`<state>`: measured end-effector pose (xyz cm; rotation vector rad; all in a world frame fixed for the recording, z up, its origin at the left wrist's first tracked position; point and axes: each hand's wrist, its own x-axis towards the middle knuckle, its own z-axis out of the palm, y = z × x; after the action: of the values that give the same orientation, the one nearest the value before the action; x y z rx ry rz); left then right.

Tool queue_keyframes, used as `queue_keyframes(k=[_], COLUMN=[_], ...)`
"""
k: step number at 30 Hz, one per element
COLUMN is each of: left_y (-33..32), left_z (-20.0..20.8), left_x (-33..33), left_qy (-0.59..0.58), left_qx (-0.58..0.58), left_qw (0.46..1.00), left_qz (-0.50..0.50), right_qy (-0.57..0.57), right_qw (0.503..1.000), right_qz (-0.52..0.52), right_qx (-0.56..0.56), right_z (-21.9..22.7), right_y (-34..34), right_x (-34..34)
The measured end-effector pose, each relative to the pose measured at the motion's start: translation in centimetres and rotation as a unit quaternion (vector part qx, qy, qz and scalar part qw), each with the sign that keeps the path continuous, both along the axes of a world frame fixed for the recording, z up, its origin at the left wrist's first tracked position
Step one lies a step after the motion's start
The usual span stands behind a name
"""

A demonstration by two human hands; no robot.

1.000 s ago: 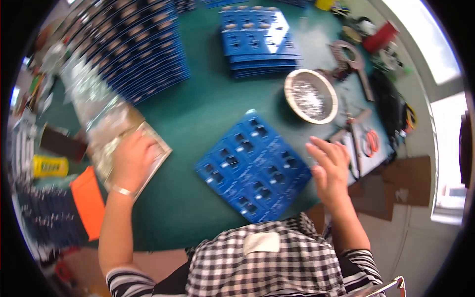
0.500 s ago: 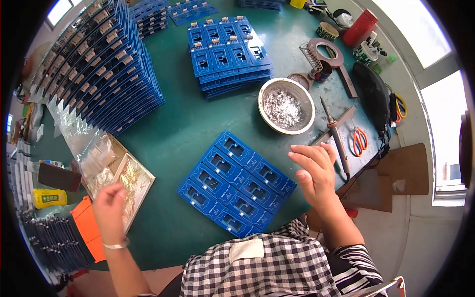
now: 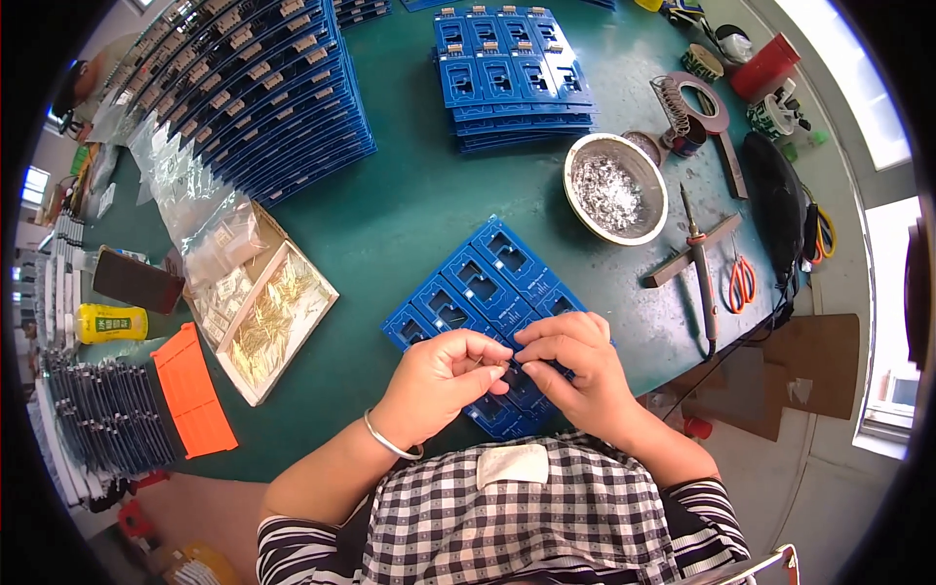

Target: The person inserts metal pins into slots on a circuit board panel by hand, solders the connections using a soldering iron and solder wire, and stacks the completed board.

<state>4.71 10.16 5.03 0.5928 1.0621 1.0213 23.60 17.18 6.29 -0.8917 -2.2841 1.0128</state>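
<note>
While both hands (image 3: 512,366) pinch together, the blue panel (image 3: 487,297) lies beneath.

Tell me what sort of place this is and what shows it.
Most likely an electronics assembly bench in a small workshop. Both hands, the left hand and right hand, meet over a blue circuit board panel on a green table; stacks of boards stand behind, and a soldering iron lies near a metal bowl.

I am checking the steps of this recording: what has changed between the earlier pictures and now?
The left hand left the shallow tray of small brass pins and came to the middle; the right hand moved in to meet it. Now both sets of fingertips pinch together over the blue panel of circuit boards; what they hold is too small to tell. The panel, the round metal bowl and the tray stayed in place.
</note>
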Motion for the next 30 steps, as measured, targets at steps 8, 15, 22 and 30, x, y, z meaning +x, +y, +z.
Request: queue_keyframes(k=[8, 15, 22, 30], left_y=[-0.2, 0.6, 0.7, 0.7], left_z=[-0.1, 0.1, 0.4, -0.5], left_x=[1.1, 1.3, 0.6, 0.2], left_qy=[0.162, 0.196, 0.199, 0.128], left_qx=[0.077, 0.099, 0.090, 0.063], left_qw=[0.984, 0.975, 0.976, 0.990], left_qz=[-0.003, -0.014, -0.002, 0.011], right_qy=[-0.017, -0.012, 0.014, -0.007], right_qw=[1.000, 0.999, 0.992, 0.994], right_qz=[0.001, -0.029, -0.119, -0.096], right_qx=[0.006, -0.023, -0.026, -0.046], right_z=[-0.3, -0.4, -1.7, -2.5], right_y=[-0.3, 0.4, 4.8, 4.9], right_x=[-0.1, 0.4, 1.3, 1.2])
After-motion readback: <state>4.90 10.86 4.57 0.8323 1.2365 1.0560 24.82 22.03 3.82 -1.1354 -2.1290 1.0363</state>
